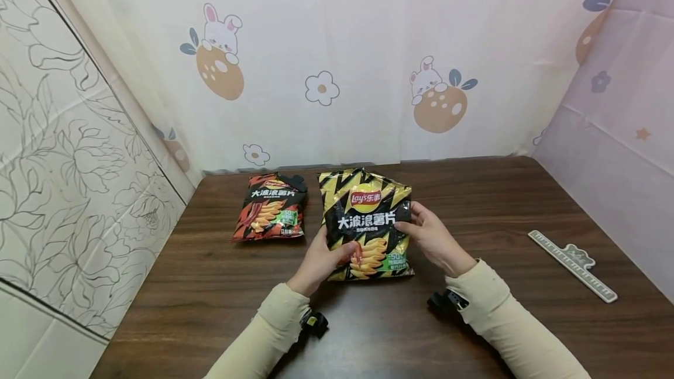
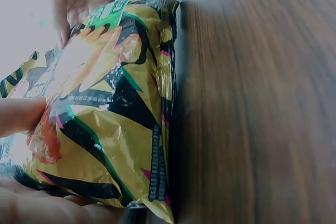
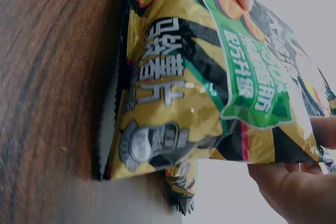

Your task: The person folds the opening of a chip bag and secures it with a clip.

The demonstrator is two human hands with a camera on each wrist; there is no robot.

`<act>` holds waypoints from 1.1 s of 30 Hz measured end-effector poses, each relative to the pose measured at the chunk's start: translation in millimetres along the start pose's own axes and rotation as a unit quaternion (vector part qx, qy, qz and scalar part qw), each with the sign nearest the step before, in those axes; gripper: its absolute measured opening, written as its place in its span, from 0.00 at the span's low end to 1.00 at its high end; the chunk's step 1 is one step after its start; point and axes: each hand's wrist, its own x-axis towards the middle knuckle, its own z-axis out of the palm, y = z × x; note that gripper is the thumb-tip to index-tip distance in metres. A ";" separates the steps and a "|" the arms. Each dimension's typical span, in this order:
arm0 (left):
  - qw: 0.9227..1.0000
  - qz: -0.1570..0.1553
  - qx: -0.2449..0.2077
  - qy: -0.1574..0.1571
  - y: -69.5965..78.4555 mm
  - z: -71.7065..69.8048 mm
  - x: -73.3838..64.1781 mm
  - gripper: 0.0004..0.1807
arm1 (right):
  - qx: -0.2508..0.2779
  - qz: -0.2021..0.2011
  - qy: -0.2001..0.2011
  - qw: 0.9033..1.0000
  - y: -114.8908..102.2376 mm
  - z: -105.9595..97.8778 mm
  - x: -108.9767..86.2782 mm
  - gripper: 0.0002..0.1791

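Note:
A yellow-and-black bag of potato chips [image 1: 363, 224] is held in both hands, its printed front facing up toward the head camera. My left hand [image 1: 322, 259] grips its lower left side, thumb on the front and fingers behind. On the opposite edge, my right hand [image 1: 434, 235] pinches the bag with the thumb in front. The left wrist view shows the bag's bottom seam [image 2: 167, 77] close beside the tabletop. A green label [image 3: 252, 77] shows large in the right wrist view. The bag's back is hidden.
A red-and-black chip bag [image 1: 271, 209] lies on the left of the dark wooden table [image 1: 226, 303], a black clip [image 1: 292, 182] at its top right corner. At the right lies a long pale green-and-white clip [image 1: 574, 265]. A printed curtain [image 1: 363, 34] hangs behind the table.

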 end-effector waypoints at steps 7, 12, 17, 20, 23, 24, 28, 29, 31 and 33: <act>1.000 -0.001 0.003 -0.012 -2.9 -6.8 -3.2 0.41 | -0.024 -0.003 -0.016 1.000 -0.9 0.4 -1.6 0.29; 1.000 -0.006 -0.010 -0.020 -2.6 -6.4 -4.0 0.40 | -0.032 -0.007 -0.016 0.999 -1.4 -1.7 -0.8 0.27; 0.999 -0.016 -0.021 -0.024 -1.5 -6.1 -4.1 0.40 | -0.034 -0.014 -0.004 0.999 -5.3 -6.0 -0.6 0.25; 0.999 -0.019 -0.021 -0.025 -1.6 -6.6 -4.3 0.42 | -0.063 -0.028 0.019 0.997 -8.6 -9.0 -0.5 0.24; 0.999 -0.020 -0.018 -0.025 -2.5 -7.1 -4.0 0.44 | -0.115 -0.057 0.051 0.990 -11.5 -11.4 0.5 0.25; 0.999 -0.018 -0.017 -0.026 -2.9 -7.2 -3.5 0.43 | -0.132 -0.067 0.063 0.987 -12.8 -11.7 0.7 0.25; 0.999 -0.013 -0.016 -0.027 -2.9 -7.0 -3.8 0.42 | -0.183 -0.105 0.102 0.972 -17.9 -12.7 1.9 0.24; 0.999 -0.012 -0.016 -0.027 -2.7 -6.9 -3.8 0.41 | -0.192 -0.113 0.110 0.969 -19.2 -12.8 2.3 0.24; 0.999 -0.013 -0.016 -0.026 -2.8 -6.8 -3.8 0.41 | -0.211 -0.126 0.122 0.962 -21.8 -12.5 3.2 0.23; 0.999 -0.015 -0.017 -0.025 -3.0 -6.7 -3.3 0.39 | -0.221 -0.135 0.129 0.957 -24.1 -11.7 4.5 0.21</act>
